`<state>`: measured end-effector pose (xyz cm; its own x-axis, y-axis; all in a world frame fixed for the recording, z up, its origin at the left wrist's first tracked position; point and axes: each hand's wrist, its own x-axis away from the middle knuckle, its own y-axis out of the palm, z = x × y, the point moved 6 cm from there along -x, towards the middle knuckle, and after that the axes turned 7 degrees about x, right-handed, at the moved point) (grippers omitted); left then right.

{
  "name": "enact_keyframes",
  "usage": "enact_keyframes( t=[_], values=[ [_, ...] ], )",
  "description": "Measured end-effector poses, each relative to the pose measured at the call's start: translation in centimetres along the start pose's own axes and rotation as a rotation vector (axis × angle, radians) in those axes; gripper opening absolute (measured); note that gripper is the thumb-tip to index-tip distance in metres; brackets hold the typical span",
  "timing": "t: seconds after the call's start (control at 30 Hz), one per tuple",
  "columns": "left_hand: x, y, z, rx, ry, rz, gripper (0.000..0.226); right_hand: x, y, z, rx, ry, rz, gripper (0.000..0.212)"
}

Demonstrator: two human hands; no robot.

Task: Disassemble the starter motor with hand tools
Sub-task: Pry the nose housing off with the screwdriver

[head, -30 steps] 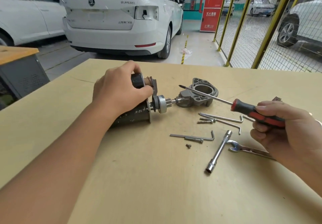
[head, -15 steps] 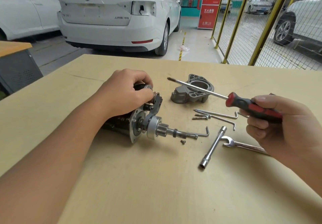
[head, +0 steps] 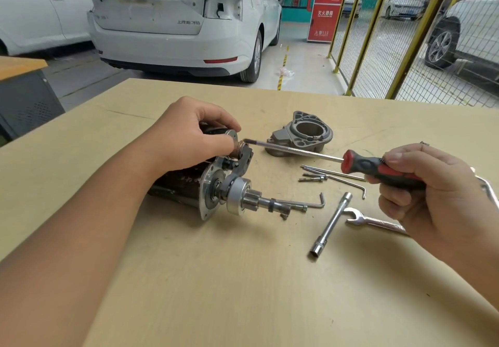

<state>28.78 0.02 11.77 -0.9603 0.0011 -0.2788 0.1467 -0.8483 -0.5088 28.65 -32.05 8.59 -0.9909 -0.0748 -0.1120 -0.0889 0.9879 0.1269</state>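
Note:
The starter motor [head: 216, 192] lies on its side on the wooden table [head: 243, 292], its pinion shaft pointing right toward me. My left hand [head: 189, 138] grips the solenoid on the motor's upper side. My right hand [head: 421, 184] holds a red-and-black screwdriver [head: 378, 168] by its handle. The screwdriver's shaft reaches left and its tip touches the solenoid's end by the black shift fork [head: 243, 163]. The removed grey nose housing [head: 299, 136] sits apart behind the shaft.
Loose tools lie right of the motor: hex keys [head: 340, 176], long bolts [head: 313, 178], a socket wrench [head: 332, 225], a spanner [head: 372, 221] and a small screw [head: 283, 215]. White cars and a yellow mesh fence stand beyond the table's far edge.
My left hand swung the motor round so its shaft points right and toward me. My right hand brought the screwdriver's tip left onto the solenoid's end.

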Motion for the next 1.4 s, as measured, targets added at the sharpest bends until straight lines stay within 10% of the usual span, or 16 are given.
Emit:
enact_keyframes(
  t=[1.4],
  values=[
    [0.3,-0.5,0.0,0.131,0.020,-0.072,0.028,0.7,1.8,1.9,0.035,0.122,-0.153,0.024]
  ],
)
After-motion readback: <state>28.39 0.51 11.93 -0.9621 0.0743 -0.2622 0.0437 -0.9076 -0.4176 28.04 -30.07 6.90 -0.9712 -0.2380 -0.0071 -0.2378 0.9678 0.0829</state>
